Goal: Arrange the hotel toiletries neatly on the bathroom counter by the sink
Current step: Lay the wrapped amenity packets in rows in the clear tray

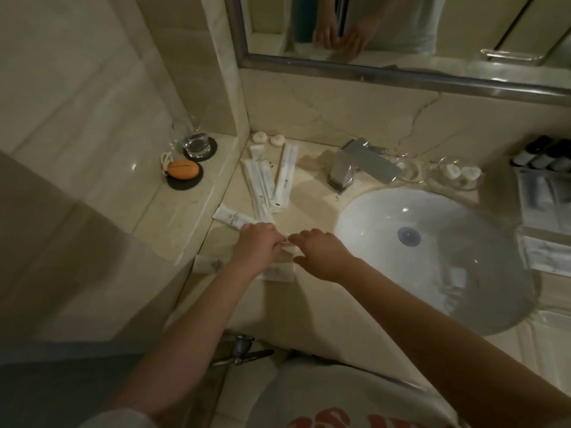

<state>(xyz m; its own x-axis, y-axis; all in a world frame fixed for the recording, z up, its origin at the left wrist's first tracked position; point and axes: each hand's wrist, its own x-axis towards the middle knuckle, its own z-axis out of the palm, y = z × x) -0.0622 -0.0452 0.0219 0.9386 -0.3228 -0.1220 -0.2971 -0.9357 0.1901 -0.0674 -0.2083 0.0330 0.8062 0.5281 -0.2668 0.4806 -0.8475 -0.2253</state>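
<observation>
Beige marble counter (312,291) runs left of a white sink (432,254), dimly lit. Nearest, a white packet (279,273) lies flat under the left forearm, with another packet (208,263) at the counter's left edge. Just beyond, the left hand (258,244) and right hand (321,251) meet over a small white sachet (290,247); the left fingers curl and pinch its left end, while the right hand lies palm-down with fingers lightly bent and fingertips on its right end, though whether they truly clamp it cannot be told. Behind the left hand a white tube (233,217) lies slanted, touching the lower ends of several long wrapped sticks (262,186) fanned toward the wall. Farther back sit a small box (258,150) and two round soaps (268,138) by the corner. On the raised ledge to the left stand an orange soap (183,170) on a dark coaster and a glass (197,143). A chrome tap (355,165) rises behind the sink, with dark bottles (543,154) far right and a mirror (401,26) above.
</observation>
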